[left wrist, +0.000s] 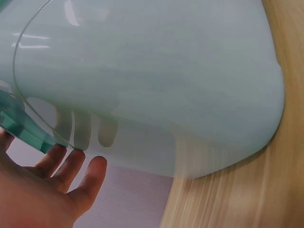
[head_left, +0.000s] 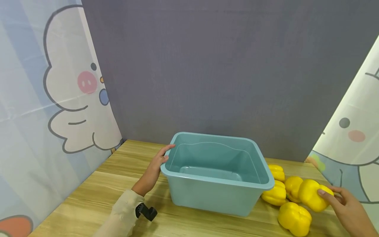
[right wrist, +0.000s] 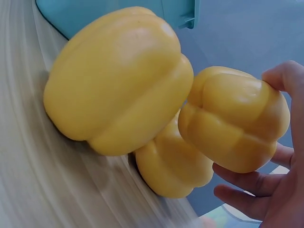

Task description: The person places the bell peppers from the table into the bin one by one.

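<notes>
A light blue plastic tub stands on the wooden table. My left hand holds its left rim; in the left wrist view several fingertips are at the outer wall below the rim. At the right, my right hand grips a yellow bell pepper between thumb and fingers. This pepper also shows in the right wrist view, with the thumb on one side and fingers on the other. Beside the tub lie more yellow bell peppers, the nearest one in front of the held pepper.
Other peppers sit against the tub's right side: one near its corner, one behind that, one partly behind the held pepper. A grey backdrop rises behind the wooden table, with printed cartoon curtains on both sides.
</notes>
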`<state>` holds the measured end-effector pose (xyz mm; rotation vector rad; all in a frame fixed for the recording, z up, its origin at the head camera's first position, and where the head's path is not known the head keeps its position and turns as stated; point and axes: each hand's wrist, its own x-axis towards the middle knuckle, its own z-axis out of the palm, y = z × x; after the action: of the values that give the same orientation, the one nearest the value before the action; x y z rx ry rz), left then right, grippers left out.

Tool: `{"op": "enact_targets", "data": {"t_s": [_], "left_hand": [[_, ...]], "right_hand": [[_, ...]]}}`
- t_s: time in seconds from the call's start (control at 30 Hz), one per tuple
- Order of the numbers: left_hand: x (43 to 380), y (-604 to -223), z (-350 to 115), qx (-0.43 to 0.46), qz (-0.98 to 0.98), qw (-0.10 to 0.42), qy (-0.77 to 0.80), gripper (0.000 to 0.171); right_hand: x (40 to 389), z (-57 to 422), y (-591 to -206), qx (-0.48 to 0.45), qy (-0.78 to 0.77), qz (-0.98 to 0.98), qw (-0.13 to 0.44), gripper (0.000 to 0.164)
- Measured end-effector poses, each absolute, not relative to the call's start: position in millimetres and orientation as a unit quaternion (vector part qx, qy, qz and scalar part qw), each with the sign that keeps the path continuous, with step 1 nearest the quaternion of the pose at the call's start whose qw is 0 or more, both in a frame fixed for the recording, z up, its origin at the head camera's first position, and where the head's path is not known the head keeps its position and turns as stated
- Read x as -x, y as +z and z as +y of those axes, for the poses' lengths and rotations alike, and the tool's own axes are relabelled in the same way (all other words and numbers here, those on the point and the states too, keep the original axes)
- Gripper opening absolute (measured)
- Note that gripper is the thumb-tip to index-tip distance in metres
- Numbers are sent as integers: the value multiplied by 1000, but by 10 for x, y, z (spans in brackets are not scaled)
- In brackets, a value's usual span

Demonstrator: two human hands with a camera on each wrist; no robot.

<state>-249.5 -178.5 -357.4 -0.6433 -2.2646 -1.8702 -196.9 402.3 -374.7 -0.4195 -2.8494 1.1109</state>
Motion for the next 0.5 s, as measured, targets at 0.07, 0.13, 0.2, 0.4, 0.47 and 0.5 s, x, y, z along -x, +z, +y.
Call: {"op": "enact_targets", "data": {"t_s": [0.07,0.13,0.2,0.4,0.47,0.5], "left_hand": [[2496,-3571,-1786,216,-751,67,-620,56],[2499,-3571,-1791,218,-751,67,-620,56],[2503,-3575,-1800,220,-750,66,-620,56],[2523,-3602,-1835,222,-754,66,-615,55],[2528,-3608,-1842,223,-754,67,-614,54],[2530,-3610,-1844,224,-754,67,-613,54]], "right_hand": [[1966,4015,-3753,133,365,-921,29,86],[1962,3999,-3759,128,368,-920,36,83],[1957,3976,-3757,126,373,-918,39,80],[1944,3921,-3759,115,377,-917,60,71],[1944,3923,-3768,111,377,-917,65,69],[1948,3928,-3776,110,376,-918,67,69]]}}
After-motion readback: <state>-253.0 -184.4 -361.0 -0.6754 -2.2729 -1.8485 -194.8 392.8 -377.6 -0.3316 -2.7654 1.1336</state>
